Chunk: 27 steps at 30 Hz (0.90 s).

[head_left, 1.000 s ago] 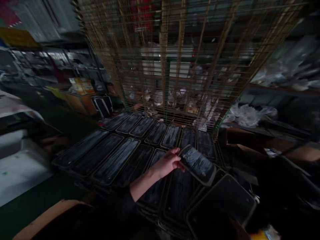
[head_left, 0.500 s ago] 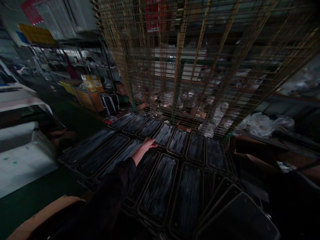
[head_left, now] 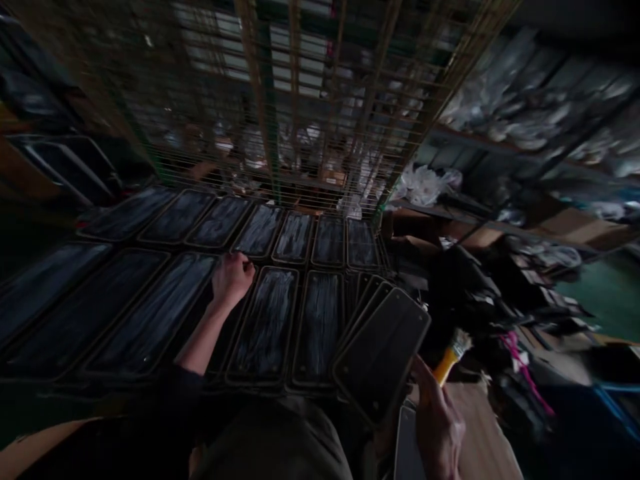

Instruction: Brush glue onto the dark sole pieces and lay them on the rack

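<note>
- Brush (head_left: 453,357) is being gripped in right hand (head_left: 440,423).
- Left hand (head_left: 233,280) is being held curled, contents unclear; smearing of streaked panels (head_left: 270,320) is being risked by its closeness.

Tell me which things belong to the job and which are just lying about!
Job, it seems:
yellow-handled brush, in the right hand
streaked dark panels, near the left hand
fanned plain panels

Just lying about, probably:
whitish plastic bundle
pink strip

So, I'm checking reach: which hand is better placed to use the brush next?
Probably the right hand: it holds the brush, while the left hand is farther off, over the panels.
</note>
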### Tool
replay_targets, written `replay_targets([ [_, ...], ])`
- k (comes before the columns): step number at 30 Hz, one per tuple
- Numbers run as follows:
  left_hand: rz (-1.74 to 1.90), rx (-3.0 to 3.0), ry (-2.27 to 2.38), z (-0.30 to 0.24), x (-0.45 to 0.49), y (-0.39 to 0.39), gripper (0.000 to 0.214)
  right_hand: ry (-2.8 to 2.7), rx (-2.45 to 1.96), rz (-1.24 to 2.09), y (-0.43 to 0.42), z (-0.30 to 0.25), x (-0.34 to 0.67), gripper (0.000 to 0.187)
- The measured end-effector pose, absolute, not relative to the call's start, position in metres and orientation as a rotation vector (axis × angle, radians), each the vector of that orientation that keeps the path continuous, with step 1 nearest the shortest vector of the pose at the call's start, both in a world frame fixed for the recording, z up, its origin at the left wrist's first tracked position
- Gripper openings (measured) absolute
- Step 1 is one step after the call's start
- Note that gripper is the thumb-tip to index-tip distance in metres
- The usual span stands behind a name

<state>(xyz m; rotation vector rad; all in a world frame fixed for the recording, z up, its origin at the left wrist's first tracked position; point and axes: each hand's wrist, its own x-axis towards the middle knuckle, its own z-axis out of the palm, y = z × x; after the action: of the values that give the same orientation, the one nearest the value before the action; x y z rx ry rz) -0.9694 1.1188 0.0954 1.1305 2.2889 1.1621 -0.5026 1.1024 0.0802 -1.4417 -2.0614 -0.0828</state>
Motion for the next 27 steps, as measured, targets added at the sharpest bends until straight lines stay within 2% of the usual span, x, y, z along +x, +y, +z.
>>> replay_targets([
  [2,1.085,1.216,1.993,0.089,-0.925,1.105,0.023,-2.017,-1.48,-0.05,1.102,0.096,-0.5,0.04],
  [4,0.966,1.301,1.572,0.082,-0.875,1.089,0.029,-1.982,-1.447,-0.006,1.103,0.111,-0.498,0.039],
  [5,0.937,1.365,1.503,0.079,-0.851,1.082,0.031,-1.976,-1.42,0.021,1.105,0.117,-0.497,0.038],
  [8,0.964,1.529,1.579,0.068,-0.798,1.068,0.033,-1.949,-1.424,0.099,1.112,0.125,-0.495,0.038],
  [12,1.012,1.673,1.666,0.061,-0.772,1.066,0.037,-1.917,-1.48,0.131,1.125,0.122,-0.493,0.043],
  [19,0.683,1.658,1.674,0.065,-0.771,1.08,0.039,-1.907,-1.439,0.17,1.136,0.117,-0.49,0.039],
  [23,0.825,1.571,1.493,0.054,-0.774,1.079,0.036,-1.922,-1.402,0.134,1.137,0.121,-0.491,0.037],
  [27,0.938,1.221,1.302,0.044,-0.775,1.071,0.04,-1.981,-1.389,0.11,1.142,0.129,-0.493,0.037],
])
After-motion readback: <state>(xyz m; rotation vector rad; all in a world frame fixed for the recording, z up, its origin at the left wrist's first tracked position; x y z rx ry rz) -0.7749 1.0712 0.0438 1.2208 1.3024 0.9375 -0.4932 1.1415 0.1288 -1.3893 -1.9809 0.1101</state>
